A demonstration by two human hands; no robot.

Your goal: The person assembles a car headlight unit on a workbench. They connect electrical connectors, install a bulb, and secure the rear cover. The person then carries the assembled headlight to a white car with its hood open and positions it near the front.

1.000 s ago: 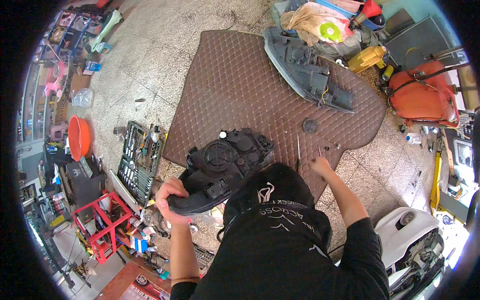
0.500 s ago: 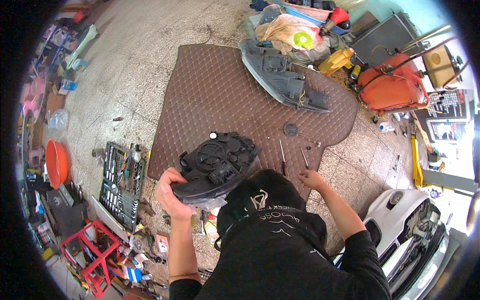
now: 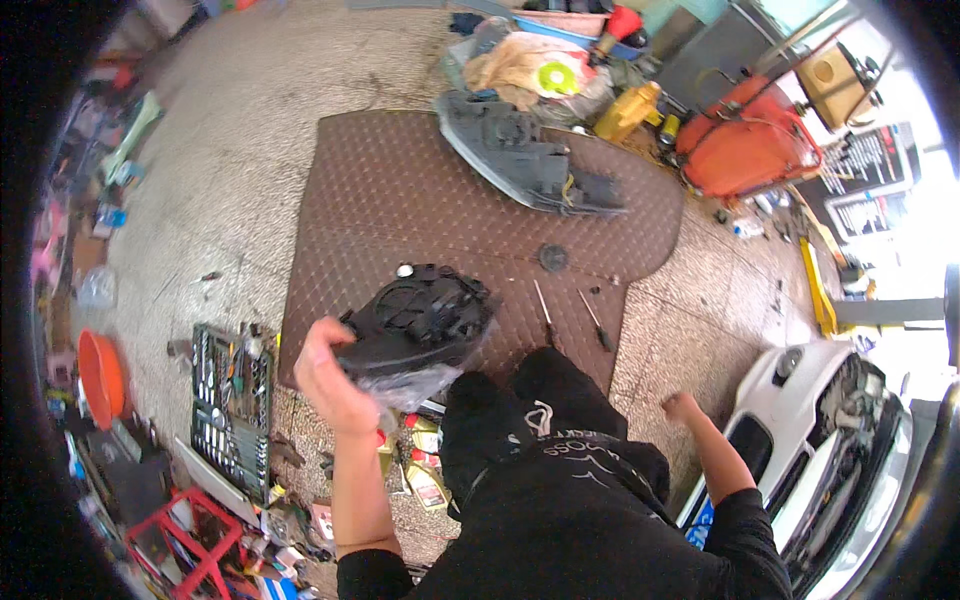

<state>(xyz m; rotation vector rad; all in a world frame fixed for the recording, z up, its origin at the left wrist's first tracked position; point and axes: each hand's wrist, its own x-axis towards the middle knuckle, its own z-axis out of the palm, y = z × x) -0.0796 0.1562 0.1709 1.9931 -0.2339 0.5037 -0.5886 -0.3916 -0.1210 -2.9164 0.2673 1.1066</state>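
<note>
My left hand (image 3: pixel 335 385) is closed on the left end of a black car headlight (image 3: pixel 415 315), its back facing up and clear plastic showing along its lower edge. The headlight is tilted above the mat's near part, in front of my knees. My right hand (image 3: pixel 683 407) is out to the right, off the mat and beside the white car front; its fingers are smeared by motion. Nearest to it lies a screwdriver (image 3: pixel 597 322) with a dark handle, and a second screwdriver (image 3: pixel 545 312) is left of that. Beyond them sits a round dark cap (image 3: pixel 552 257).
A quilted brown mat (image 3: pixel 370 210) covers the floor ahead. Another headlight (image 3: pixel 530 155) lies at its far edge. An open socket set (image 3: pixel 235 400) and a red metal frame (image 3: pixel 190 540) stand left, bottles (image 3: pixel 428 485) near my left knee. A white car front (image 3: pixel 800 440) is at right.
My right hand has moved right and nearer, away from the right screwdriver, whose handle now shows. My left hand still holds the headlight. The whole view has shifted slightly.
</note>
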